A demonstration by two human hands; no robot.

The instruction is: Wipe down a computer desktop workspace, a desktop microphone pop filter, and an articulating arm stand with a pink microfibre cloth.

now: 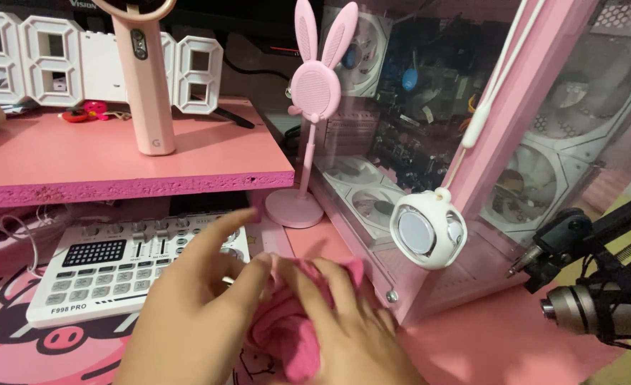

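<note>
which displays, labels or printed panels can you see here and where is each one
Digit clock: back left on the pink shelf, big white block numerals, unlit.
Sound mixer: under the shelf, left of the left hand; white box, dark grid panel, grey keys, small dark label.
Pink handle: upright on the shelf, small grey mark low down.
</note>
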